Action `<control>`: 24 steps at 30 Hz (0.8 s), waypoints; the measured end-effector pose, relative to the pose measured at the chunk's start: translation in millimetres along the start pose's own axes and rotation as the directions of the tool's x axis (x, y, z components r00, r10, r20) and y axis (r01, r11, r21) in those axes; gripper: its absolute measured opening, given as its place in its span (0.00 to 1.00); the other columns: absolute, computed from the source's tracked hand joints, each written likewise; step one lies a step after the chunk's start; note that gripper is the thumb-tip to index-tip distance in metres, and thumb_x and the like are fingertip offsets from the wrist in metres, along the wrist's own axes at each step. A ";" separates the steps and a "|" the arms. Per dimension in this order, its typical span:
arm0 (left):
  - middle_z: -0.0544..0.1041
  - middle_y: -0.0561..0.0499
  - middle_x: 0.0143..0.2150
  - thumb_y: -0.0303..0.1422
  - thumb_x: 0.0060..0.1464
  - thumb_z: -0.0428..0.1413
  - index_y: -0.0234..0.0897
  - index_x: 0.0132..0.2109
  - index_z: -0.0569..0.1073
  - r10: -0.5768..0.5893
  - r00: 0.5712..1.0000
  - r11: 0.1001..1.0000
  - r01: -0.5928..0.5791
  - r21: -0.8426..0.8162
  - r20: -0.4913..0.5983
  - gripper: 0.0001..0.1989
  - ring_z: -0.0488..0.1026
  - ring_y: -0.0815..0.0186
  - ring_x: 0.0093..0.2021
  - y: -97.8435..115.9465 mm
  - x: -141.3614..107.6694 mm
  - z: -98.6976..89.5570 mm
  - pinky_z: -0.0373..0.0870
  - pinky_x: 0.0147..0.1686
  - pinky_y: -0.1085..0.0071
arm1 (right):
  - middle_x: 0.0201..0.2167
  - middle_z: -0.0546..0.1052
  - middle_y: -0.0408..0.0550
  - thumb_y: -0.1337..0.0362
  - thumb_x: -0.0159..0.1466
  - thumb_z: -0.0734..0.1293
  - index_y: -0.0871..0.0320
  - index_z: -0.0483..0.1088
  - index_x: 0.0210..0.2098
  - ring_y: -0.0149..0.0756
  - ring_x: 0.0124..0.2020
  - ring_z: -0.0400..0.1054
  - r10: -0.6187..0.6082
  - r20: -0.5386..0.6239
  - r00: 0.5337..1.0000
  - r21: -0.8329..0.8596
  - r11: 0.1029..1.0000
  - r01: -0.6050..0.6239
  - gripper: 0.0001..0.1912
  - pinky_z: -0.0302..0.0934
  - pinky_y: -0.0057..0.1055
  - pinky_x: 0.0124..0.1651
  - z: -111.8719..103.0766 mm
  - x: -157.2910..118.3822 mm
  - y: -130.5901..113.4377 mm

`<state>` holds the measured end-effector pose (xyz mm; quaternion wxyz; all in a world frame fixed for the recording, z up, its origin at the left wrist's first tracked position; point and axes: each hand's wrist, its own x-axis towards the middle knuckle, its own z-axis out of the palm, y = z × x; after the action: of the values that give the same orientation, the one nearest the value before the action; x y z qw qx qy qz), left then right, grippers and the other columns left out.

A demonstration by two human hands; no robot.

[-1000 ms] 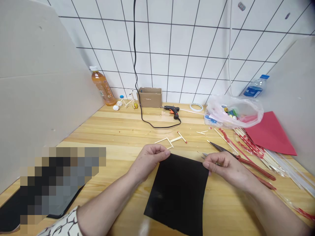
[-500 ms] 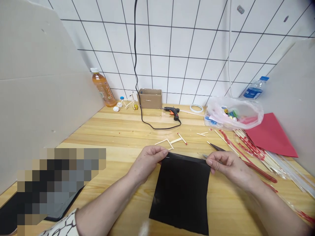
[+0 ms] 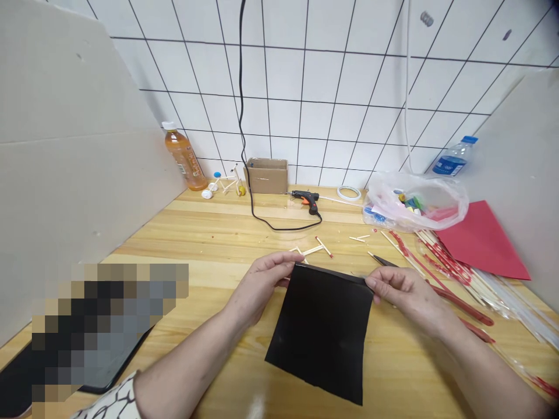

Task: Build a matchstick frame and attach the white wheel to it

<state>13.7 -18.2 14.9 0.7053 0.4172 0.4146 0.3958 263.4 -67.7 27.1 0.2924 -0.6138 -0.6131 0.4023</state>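
Hands: left hand (image 3: 262, 285) and right hand (image 3: 408, 293) apart, each pinching a top corner of the black sheet (image 3: 321, 331).
Sheet: held flat over the wooden table (image 3: 144, 233).
Progress: stick frame (image 3: 313, 251) lies separate; glue gun (image 3: 306, 199) sits unheld.

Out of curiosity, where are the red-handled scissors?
In the head view, the red-handled metal scissors lie on the pale wooden table, at right, passing beneath the person's right hand.

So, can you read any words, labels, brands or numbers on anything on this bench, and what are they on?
Nothing here can be read with confidence.
Label on the orange drink bottle: too small to read.
Blue label on the plastic water bottle: too small to read.
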 end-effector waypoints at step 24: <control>0.78 0.51 0.32 0.23 0.39 0.57 0.36 0.35 0.77 0.155 0.985 0.981 -0.162 0.107 0.071 0.12 0.72 0.67 0.35 4.9 -2.9 -4.4 0.65 0.38 0.73 | 0.20 0.69 0.44 0.64 0.64 0.59 0.55 0.66 0.25 0.34 0.25 0.63 -0.557 -0.036 0.830 -0.385 0.774 0.503 0.12 0.58 0.35 0.36 6.8 -11.6 -8.5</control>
<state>7.6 -18.0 18.8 0.6593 0.5001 0.3797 0.4136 254.1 -79.4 32.5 0.3215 -0.4866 -0.8006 0.1377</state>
